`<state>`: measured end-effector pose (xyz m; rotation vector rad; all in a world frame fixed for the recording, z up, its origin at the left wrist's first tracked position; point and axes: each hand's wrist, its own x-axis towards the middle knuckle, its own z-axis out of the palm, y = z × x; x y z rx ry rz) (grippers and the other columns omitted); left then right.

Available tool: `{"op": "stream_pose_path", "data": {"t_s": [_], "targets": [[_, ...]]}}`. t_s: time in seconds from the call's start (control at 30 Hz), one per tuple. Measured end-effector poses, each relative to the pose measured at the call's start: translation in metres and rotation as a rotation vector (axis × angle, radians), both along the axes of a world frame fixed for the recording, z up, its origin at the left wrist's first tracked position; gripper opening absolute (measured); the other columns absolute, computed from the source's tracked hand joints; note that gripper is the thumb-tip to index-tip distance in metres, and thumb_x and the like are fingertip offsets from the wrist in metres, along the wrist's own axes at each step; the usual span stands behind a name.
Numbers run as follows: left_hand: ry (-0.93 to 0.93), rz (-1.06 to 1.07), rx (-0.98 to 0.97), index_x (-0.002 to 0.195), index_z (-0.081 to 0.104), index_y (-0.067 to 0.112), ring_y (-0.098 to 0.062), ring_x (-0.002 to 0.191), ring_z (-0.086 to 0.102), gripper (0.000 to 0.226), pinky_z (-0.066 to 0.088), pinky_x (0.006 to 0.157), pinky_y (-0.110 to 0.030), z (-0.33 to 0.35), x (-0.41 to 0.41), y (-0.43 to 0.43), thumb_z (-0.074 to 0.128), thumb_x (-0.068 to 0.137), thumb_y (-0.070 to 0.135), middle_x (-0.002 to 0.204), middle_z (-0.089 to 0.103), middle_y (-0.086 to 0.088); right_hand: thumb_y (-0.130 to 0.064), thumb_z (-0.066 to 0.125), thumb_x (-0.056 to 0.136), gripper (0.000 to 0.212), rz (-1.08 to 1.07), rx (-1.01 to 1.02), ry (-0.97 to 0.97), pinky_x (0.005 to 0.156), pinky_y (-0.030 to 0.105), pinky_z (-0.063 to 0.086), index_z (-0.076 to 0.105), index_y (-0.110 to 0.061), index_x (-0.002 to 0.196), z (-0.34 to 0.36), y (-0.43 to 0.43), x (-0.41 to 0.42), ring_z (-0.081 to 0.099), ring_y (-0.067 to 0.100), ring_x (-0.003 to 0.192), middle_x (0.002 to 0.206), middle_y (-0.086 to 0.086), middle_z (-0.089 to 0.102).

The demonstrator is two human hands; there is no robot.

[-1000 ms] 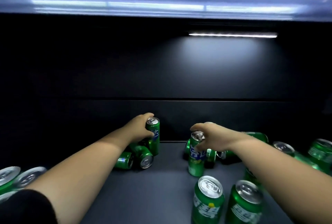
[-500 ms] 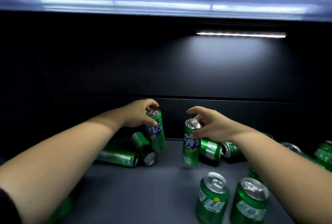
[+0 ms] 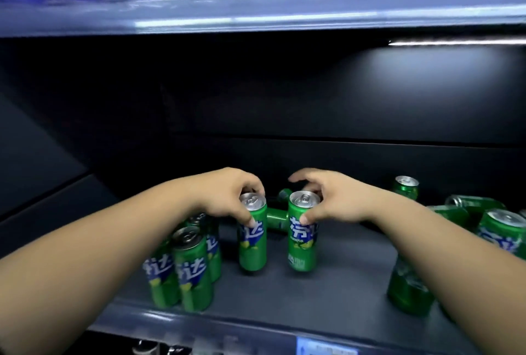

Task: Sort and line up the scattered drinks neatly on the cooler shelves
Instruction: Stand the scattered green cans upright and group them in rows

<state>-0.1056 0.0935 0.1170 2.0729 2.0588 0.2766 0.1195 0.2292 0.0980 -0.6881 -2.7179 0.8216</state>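
Two hands are busy: your left hand (image 3: 227,198) pinches the rim of the left slim green aluminium can (image 3: 253,243), and your right hand (image 3: 333,201) grips the right slim green aluminium can (image 3: 302,243). Both cans are upright at mid-shelf, just apart. Bare dark grey shelf floor (image 3: 327,297) runs from them to the front lip. A cluster of upright green cans (image 3: 187,269) crowds the left front edge. The labels show white "达" on the left can and "芬" on the right.
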Motion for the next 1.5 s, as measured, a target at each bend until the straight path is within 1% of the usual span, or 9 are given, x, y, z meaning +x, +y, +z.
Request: {"op": "stream_pose_path", "data": {"t_s": [0.23,0.43,0.6,0.73,0.87,1.1,1.3,1.4,1.5], "targets": [[-0.011,-0.062,0.012,0.113,0.066,0.028,-0.005,0.085,0.064,0.054,0.051,0.077,-0.024,-0.014,-0.018,-0.06,0.088,0.066,0.04,0.095,0.069,0.012,-0.025,0.09,0.067,0.086,0.015,-0.056,0.002,0.097,0.037,0.054,0.045,-0.031,0.14,-0.026,-0.058,-0.031,0.065,0.011,0.109,0.123,-0.002,0.065],[-0.068,-0.116,0.019,0.119,0.065,0.03,-0.001,0.093,0.063,0.057,0.051,0.087,-0.025,-0.024,-0.02,-0.086,0.087,0.068,0.042,0.106,0.068,0.015,-0.017,0.09,0.069,0.087,0.026,-0.091,0.018,0.098,0.025,0.05,0.043,-0.027,0.142,-0.038,-0.095,-0.037,0.056,0.002,0.12,0.127,-0.012,0.056],[-0.045,-0.14,0.041,0.124,0.063,0.031,-0.001,0.093,0.061,0.06,0.048,0.086,-0.024,-0.024,-0.018,-0.092,0.086,0.069,0.04,0.109,0.066,0.016,-0.013,0.089,0.068,0.086,0.021,-0.075,0.026,0.081,0.011,0.047,0.044,-0.028,0.14,-0.039,-0.103,-0.036,0.057,0.001,0.115,0.123,-0.014,0.056],[0.053,-0.148,0.096,0.128,0.059,0.032,-0.012,0.106,0.059,0.066,0.048,0.094,-0.034,-0.026,-0.019,-0.085,0.084,0.068,0.045,0.118,0.065,0.009,-0.016,0.089,0.068,0.083,-0.008,-0.064,0.044,0.102,0.026,0.048,0.046,-0.03,0.137,-0.041,-0.102,-0.037,0.055,0.0,0.121,0.132,-0.012,0.054],[0.159,-0.138,0.026,0.129,0.054,0.037,-0.015,0.107,0.058,0.065,0.047,0.089,-0.032,-0.032,-0.017,-0.078,0.08,0.072,0.051,0.113,0.063,0.012,-0.026,0.09,0.064,0.088,-0.038,-0.075,0.056,0.103,0.036,0.049,0.044,-0.033,0.139,-0.046,-0.097,-0.037,0.059,0.006,0.118,0.129,-0.008,0.06],[0.106,-0.165,-0.05,0.124,0.056,0.034,-0.01,0.088,0.057,0.055,0.043,0.075,-0.025,-0.029,-0.019,-0.073,0.08,0.076,0.045,0.099,0.061,0.013,-0.02,0.089,0.069,0.084,-0.022,-0.154,0.038,0.094,0.034,0.054,0.043,-0.033,0.137,-0.046,-0.095,-0.035,0.064,0.012,0.109,0.122,-0.005,0.059],[0.094,-0.178,-0.023,0.119,0.059,0.032,-0.012,0.095,0.061,0.051,0.051,0.086,-0.031,-0.033,-0.02,-0.066,0.081,0.075,0.043,0.106,0.066,0.01,-0.017,0.088,0.071,0.084,-0.006,-0.167,0.001,0.089,0.018,0.05,0.044,-0.024,0.142,-0.044,-0.093,-0.034,0.062,0.006,0.109,0.122,-0.008,0.059],[0.121,-0.21,-0.015,0.122,0.059,0.03,-0.012,0.101,0.059,0.055,0.049,0.091,-0.032,-0.033,-0.021,-0.062,0.081,0.074,0.045,0.111,0.063,0.007,-0.029,0.088,0.07,0.083,0.011,-0.252,0.015,0.099,0.026,0.051,0.045,-0.03,0.14,-0.046,-0.088,-0.031,0.06,0.007,0.116,0.13,-0.007,0.058],[0.14,-0.221,-0.025,0.133,0.056,0.027,-0.01,0.115,0.052,0.069,0.042,0.1,-0.028,-0.026,-0.024,-0.056,0.076,0.075,0.058,0.125,0.056,0.007,-0.037,0.085,0.068,0.072,-0.005,-0.405,0.107,0.094,0.031,0.052,0.051,-0.031,0.131,-0.05,-0.081,-0.025,0.065,0.009,0.104,0.122,0.003,0.066]]}}
